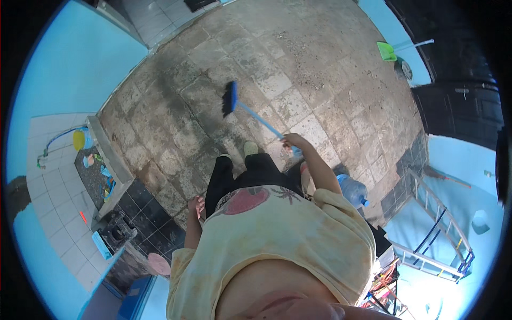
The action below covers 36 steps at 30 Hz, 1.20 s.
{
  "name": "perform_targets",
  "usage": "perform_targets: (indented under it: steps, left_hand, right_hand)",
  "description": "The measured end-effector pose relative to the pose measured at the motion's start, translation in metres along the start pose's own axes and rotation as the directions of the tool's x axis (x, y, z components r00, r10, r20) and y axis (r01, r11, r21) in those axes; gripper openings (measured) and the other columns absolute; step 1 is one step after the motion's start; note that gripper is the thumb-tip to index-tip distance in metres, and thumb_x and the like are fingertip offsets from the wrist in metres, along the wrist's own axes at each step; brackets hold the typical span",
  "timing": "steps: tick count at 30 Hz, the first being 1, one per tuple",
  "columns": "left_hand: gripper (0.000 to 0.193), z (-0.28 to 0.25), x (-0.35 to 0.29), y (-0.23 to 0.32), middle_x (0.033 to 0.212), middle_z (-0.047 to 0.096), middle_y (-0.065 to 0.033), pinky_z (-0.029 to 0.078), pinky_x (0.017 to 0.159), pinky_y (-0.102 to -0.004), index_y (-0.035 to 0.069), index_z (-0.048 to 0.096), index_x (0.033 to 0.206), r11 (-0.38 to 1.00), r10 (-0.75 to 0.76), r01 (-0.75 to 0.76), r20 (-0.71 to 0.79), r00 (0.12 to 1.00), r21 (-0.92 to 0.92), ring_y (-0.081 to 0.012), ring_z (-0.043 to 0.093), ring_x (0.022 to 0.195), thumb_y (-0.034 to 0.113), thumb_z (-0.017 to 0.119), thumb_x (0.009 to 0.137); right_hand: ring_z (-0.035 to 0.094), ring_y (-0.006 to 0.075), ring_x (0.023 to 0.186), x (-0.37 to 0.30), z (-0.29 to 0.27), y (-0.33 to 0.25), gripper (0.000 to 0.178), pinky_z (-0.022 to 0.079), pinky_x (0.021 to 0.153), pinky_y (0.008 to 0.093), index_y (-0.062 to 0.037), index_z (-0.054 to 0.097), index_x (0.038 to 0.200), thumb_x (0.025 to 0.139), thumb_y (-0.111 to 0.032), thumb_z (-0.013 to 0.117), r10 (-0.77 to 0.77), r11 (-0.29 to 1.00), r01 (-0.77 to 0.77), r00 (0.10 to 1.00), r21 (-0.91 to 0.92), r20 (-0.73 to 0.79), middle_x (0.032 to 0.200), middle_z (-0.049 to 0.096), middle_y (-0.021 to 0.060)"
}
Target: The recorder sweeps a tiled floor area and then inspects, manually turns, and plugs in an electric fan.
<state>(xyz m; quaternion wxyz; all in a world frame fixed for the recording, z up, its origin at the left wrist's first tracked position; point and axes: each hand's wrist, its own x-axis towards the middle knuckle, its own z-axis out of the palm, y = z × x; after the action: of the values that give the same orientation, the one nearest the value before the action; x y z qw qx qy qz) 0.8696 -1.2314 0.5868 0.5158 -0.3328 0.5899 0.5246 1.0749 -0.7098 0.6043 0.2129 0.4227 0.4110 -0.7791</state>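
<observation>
My right hand point(292, 141) is wrapped round the light blue handle of a broom point(261, 121), near its upper end. The broom's dark blue head, with black bristles, is on the floor ahead of my feet, left of that hand. My left hand point(199, 206) hangs beside my left thigh, away from the broom. Its fingers are loosely apart and nothing shows in them, though they are small and partly shaded. Under the broom lies a worn, stained floor point(288, 109) of square tiles, with loose dirt scattered farther off.
At the far right a green dustpan point(386, 52) leans by the wall. Near my right side stands a large blue water bottle point(353, 191). A metal ladder point(426, 256) is behind it. On the left, a low concrete ledge point(114, 149) borders a tiled wash area with a yellow container point(79, 140).
</observation>
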Motion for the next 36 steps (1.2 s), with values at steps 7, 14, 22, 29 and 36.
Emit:
perform_targets:
  steps: [7,14,22,29,36]
  left_hand:
    - [0.012,0.014,-0.036,-0.005,0.058,0.046,0.0040,0.027,0.033,-0.0200,0.012,0.048,0.088,0.999,0.034,-0.034,-0.105,0.994,0.006,-0.0071,0.040,0.042,0.017,0.039,0.080]
    - [0.020,-0.039,0.005,-0.024,0.060,0.047,0.0032,0.029,0.035,-0.0236,0.011,0.052,0.080,0.992,-0.012,0.023,-0.085,0.996,0.121,-0.0105,0.041,0.044,0.030,0.045,0.077]
    - [0.032,-0.071,0.089,0.095,0.063,0.047,0.0028,0.032,0.041,-0.0249,0.009,0.050,0.092,0.989,-0.140,0.150,0.325,0.935,-0.007,-0.0131,0.042,0.048,0.036,0.036,0.080]
    - [0.032,0.072,0.068,0.254,0.086,0.054,-0.0042,0.037,0.049,-0.0230,0.004,0.044,0.107,0.882,0.302,-0.261,-0.046,0.952,0.392,-0.0139,0.052,0.063,0.019,0.041,0.079]
    - [0.034,0.059,0.070,0.291,0.083,0.056,-0.0058,0.038,0.051,-0.0228,0.004,0.045,0.107,0.810,0.227,-0.160,-0.049,0.973,0.564,-0.0117,0.052,0.067,0.011,0.046,0.073]
  right_hand:
    - [0.052,0.0195,0.040,-0.028,-0.071,-0.049,0.013,0.040,0.035,0.0314,0.0061,0.051,0.066,0.068,-0.007,0.052,-0.003,0.993,-0.065,0.830,-0.102,-0.558,0.058,0.054,0.0144]
    - [0.055,0.0275,0.044,0.002,0.032,-0.084,0.026,0.045,0.035,0.0340,0.0116,0.040,0.083,0.063,-0.002,0.049,-0.375,0.907,0.129,0.683,-0.402,-0.626,0.062,0.052,0.0201]
    - [0.047,0.0139,0.038,0.039,0.126,-0.123,0.033,0.038,0.033,0.0261,0.0034,0.049,0.100,0.069,-0.006,0.055,-0.192,0.981,0.190,0.976,-0.028,-0.106,0.055,0.049,0.0063]
    - [0.053,0.0128,0.050,0.137,0.084,-0.111,0.021,0.042,0.044,0.0262,-0.0041,0.058,0.084,0.064,-0.010,0.058,-0.576,-0.119,0.406,0.715,-0.906,0.396,0.080,0.058,0.0059]
    - [0.053,0.0180,0.041,0.083,0.005,-0.146,0.013,0.043,0.037,0.0284,0.0046,0.054,0.065,0.066,-0.008,0.056,-0.347,0.715,0.024,0.880,-0.699,-0.324,0.051,0.052,0.0115]
